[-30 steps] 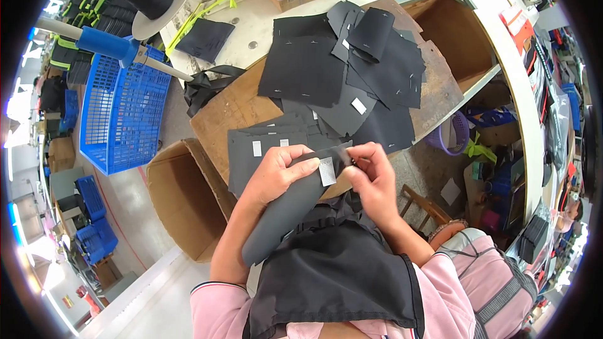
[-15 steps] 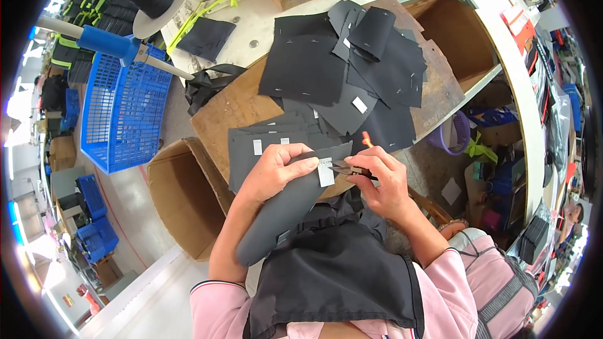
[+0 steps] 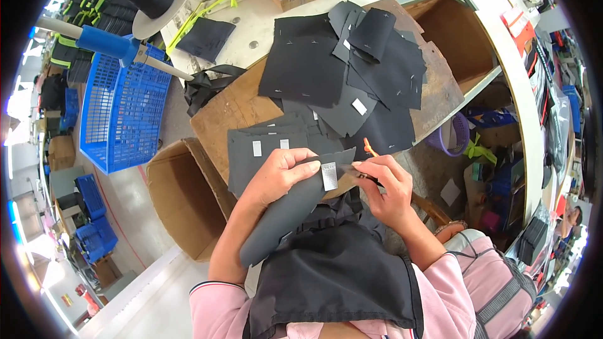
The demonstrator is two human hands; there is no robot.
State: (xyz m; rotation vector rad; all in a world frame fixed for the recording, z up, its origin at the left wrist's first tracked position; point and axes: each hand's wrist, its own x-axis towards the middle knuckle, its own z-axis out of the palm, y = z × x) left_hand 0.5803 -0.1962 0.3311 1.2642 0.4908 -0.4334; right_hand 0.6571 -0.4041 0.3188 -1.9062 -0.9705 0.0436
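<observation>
Left hand (image 3: 281, 174) pinches panel (image 3: 281, 216), thumb on top just left of white label (image 3: 329, 176); right hand (image 3: 389, 187) grips snips (image 3: 366, 176) just right of label; blades blurred, cannot tell if parted; looks like trimming, so best keep panel taut, blade tips clear of label and fabric; panel extends under and around label; long axis slants, curled end near-left of label, narrow corner pointing far-right.

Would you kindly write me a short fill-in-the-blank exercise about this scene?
1. The left hand holds a dark grey flexible sheet with a small rectangular label coloured ____.
2. Small metal snips are in the ____ hand.
3. The large plastic mesh basket on the left is coloured ____.
Missing words: white; right; blue.
</observation>
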